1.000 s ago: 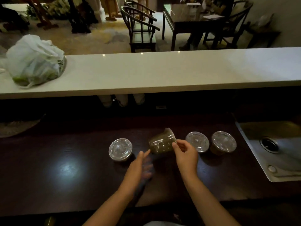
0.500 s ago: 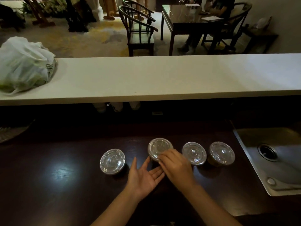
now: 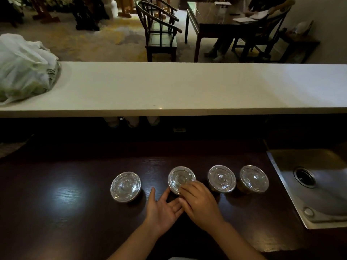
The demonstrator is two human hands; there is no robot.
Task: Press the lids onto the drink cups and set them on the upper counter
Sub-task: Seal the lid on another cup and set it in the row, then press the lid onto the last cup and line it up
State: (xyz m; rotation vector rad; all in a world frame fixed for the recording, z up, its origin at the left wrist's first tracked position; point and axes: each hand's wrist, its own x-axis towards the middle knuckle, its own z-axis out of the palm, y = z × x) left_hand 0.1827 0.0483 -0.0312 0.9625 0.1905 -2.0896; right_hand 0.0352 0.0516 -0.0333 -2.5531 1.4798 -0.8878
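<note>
Several clear-lidded drink cups stand in a row on the dark lower counter (image 3: pixel 56 212). The second cup (image 3: pixel 179 178) stands upright. My right hand (image 3: pixel 199 203) rests its fingers on the near edge of its lid. My left hand (image 3: pixel 163 209) lies palm up with spread fingers just left of that cup's base, its fingertips under my right hand. The left cup (image 3: pixel 125 186) and two right cups (image 3: pixel 221 178) (image 3: pixel 253 178) stand untouched. The white upper counter (image 3: pixel 187 87) runs across the view above.
A white plastic bag (image 3: pixel 24 68) sits on the upper counter's left end. A steel sink (image 3: pixel 315 184) is set into the lower counter at the right. Beyond the counter stand wooden chairs (image 3: pixel 159 30) and a table (image 3: pixel 225 17) with a seated person.
The second cup was tilted on its side in my right hand a second ago; now it stands upright on the counter with my right hand on its lid and my left hand beside it.
</note>
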